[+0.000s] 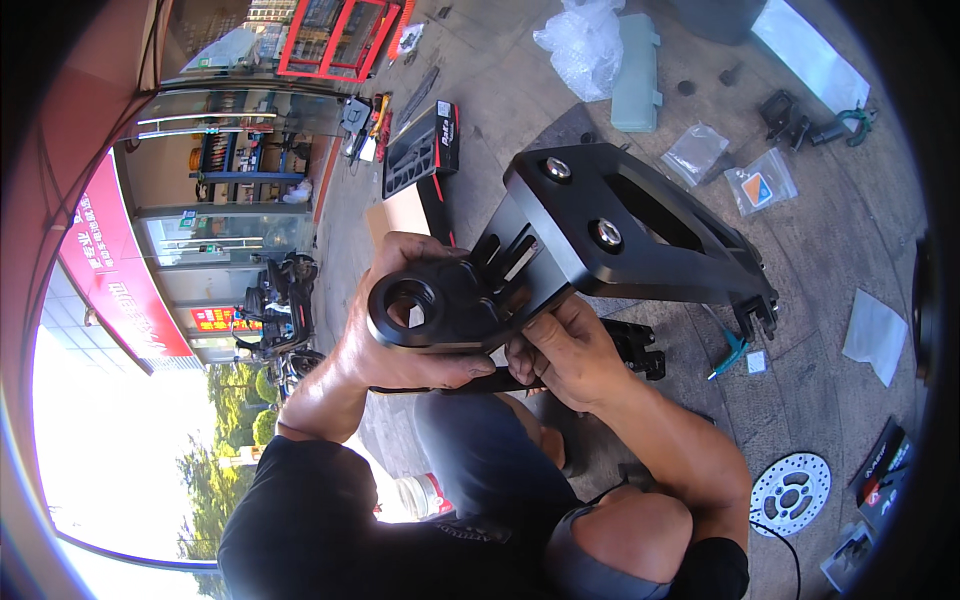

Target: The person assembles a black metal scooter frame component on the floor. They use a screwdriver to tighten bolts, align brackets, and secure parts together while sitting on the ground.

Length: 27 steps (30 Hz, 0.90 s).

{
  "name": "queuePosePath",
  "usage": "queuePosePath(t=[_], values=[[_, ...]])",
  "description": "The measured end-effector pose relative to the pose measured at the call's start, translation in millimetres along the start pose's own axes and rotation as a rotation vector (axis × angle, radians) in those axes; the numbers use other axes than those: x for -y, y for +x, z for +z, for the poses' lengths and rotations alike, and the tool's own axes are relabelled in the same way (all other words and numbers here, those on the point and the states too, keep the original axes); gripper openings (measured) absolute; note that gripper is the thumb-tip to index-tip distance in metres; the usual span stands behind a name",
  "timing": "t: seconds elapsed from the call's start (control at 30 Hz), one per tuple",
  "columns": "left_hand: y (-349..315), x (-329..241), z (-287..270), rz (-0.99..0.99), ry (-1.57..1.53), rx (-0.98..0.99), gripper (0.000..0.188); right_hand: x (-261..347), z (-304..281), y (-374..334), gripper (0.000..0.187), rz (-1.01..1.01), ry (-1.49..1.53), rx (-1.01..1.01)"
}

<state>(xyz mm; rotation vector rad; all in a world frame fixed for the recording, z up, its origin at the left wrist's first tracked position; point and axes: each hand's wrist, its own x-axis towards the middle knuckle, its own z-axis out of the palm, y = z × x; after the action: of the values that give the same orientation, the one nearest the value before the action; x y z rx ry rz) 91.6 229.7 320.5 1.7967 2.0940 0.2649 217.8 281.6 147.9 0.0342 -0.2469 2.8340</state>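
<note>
A large black machined metal bracket point(555, 230) is held up in front of me. It has a round hole at its left end, slots in the middle, two silver bolts point(607, 233) and a frame-like arm with a long cut-out reaching right. My left hand point(405, 368) is wrapped round the end with the hole. Under the bracket's near edge, my right hand point(575, 360) has its thumb and fingers closed together. Whatever they pinch is hidden. Below the bracket, a forked black end point(640, 352) shows behind my right hand; I cannot tell whether it belongs to it.
On the paved ground lie a black box with foam point(415, 155), a pale green case point(635, 75), bubble wrap point(585, 45), plastic bags point(762, 182), a teal-handled tool point(733, 357) and a perforated brake disc point(790, 493). A parked scooter point(280, 310) and shopfront stand left.
</note>
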Motion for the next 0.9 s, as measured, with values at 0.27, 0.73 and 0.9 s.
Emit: queuePosePath(t=[0.27,0.73,0.9], values=[[-1,6,5,-0.052,-0.178,-0.048,0.087,4,0,4,0.03,-0.042,-0.012,0.034],[-4,15,12,-0.041,-0.347,-0.063,0.091,3,-1,8,0.025,-0.016,-0.02,0.059],[-6,18,12,-0.103,-0.427,-0.114,0.091,1,-1,9,0.025,-0.066,0.059,0.062]])
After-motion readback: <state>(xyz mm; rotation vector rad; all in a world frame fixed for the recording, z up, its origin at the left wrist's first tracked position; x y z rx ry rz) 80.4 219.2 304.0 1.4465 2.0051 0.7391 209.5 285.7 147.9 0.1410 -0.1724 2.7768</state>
